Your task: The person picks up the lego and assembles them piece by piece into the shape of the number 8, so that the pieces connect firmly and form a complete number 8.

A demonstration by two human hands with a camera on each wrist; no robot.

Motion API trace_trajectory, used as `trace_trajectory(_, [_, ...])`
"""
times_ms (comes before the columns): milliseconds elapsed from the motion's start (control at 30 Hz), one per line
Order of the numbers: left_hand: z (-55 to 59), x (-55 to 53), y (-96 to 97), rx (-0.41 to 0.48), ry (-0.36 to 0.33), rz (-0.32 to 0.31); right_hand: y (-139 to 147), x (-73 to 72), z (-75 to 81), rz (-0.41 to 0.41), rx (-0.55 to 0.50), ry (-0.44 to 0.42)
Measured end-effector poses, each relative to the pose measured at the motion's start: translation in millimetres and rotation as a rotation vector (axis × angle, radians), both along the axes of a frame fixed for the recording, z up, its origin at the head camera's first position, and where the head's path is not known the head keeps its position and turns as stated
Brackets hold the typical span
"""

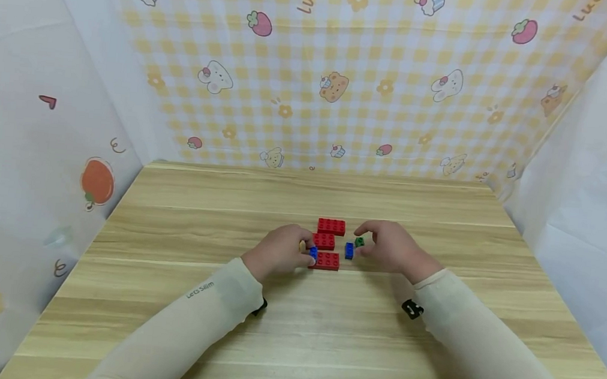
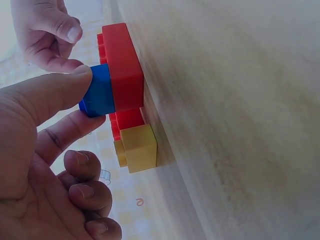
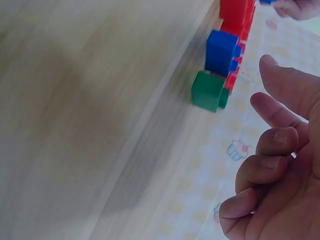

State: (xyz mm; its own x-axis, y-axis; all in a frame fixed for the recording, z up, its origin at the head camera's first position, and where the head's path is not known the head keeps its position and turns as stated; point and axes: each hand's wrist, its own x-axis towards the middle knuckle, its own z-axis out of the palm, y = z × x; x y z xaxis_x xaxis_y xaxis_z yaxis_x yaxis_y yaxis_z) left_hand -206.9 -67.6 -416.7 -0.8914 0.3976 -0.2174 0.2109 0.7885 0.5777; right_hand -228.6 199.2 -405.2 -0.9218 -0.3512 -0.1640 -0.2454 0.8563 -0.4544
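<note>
My left hand point(image 1: 282, 249) pinches a blue toy building brick point(image 2: 99, 91) between thumb and index finger. The blue brick sits against the studded top of the nearest red brick point(image 1: 329, 261), over its left end. Close by the left fingers stands a yellow brick point(image 2: 142, 149), mostly hidden in the head view. My right hand point(image 1: 389, 246) holds nothing; its thumb and index finger are spread apart, the other fingers loosely bent. Just left of it are a second blue brick point(image 1: 349, 251) and a small green brick point(image 1: 360, 241), both on the table with studs up.
Behind the nearest red brick lie a middle red brick point(image 1: 325, 241) and a far red brick point(image 1: 331, 226). All rest on a wooden table point(image 1: 323, 336). A checked cloth point(image 1: 314, 64) hangs along the back edge, with white cloths at both sides.
</note>
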Motion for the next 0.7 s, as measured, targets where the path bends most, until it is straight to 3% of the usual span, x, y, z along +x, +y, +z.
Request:
trace_trajectory(267, [-0.1, -0.7, -0.3, -0.007, 0.006, -0.002, 9.4, -7.6, -3.4, -0.055, -0.033, -0.064])
trace_trajectory(700, [1.7, -0.2, 0.4, -0.003, -0.008, 0.005, 9.5, -12.5, -8.7, -0.064, -0.04, -0.093])
